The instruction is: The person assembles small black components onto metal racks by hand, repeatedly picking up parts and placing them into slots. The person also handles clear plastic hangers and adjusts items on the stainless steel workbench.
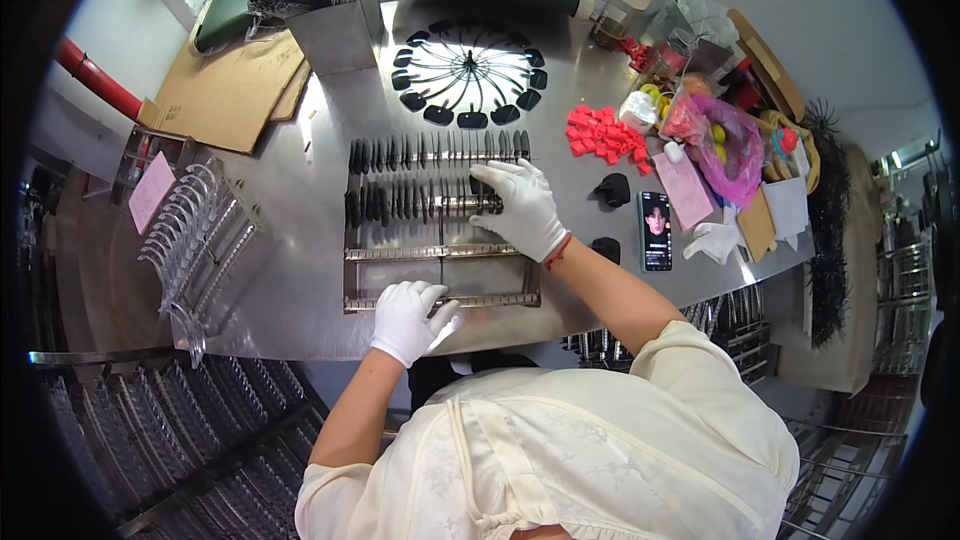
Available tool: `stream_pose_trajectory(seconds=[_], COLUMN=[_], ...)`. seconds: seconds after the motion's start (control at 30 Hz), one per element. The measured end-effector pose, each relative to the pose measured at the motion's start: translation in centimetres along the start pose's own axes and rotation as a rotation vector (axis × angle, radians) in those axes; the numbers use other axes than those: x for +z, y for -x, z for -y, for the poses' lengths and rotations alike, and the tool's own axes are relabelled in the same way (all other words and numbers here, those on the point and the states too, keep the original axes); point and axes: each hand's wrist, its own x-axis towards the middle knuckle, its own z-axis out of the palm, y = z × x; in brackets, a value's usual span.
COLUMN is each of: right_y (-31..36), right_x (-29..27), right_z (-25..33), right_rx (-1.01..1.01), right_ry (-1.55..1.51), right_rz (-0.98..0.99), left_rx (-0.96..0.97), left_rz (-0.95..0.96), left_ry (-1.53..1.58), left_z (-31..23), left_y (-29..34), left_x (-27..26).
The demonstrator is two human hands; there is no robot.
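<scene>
A metal rack point(440, 252) lies on the steel table in front of me, with two rows of thin dark flat pieces point(400, 202) standing on edge in its far part. My right hand point(524, 208), in a white glove, reaches over the rack's right side. Its thumb and fingers close around a dark piece point(483, 186) at the end of the nearer row; the glove partly hides it. At the near edge of the rack, my white-gloved left hand point(404, 324) has its fingers and thumb around the front rail.
Beyond the rack stands a round fan of black paddle-ended stems point(470, 62). Red clips point(606, 134), a phone point(655, 231) and bagged items point(728, 148) occupy the right side. At left are a rack of clear curved pieces point(200, 230) and cardboard point(225, 80). A metal bin point(338, 38) stands behind.
</scene>
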Motion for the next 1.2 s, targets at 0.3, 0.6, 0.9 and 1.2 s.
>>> stream_pose_trajectory(seconds=[0.3,0.6,0.9,1.2], right_y=[-1.3,-5.8,-7.3,-1.3], right_x=[-1.2,-4.7,4.4,-1.3], right_z=[2.6,-5.4,-6.5,-10.3], right_rx=[-0.051,0.423,0.218,0.332], right_ry=[0.265,-0.049,0.205,0.424], right_rz=[0.306,0.194,0.707,-0.098], left_rx=[-0.040,-0.040,0.047,0.055], left_rz=[0.083,0.187,0.164,0.148], left_ry=[-0.014,-0.042,-0.053,-0.037], left_z=[0.1,-0.8,-0.5,0.1], left_y=[0.0,6.9,9.1,9.2], left_x=[0.2,-2.6,-2.6,-2.1])
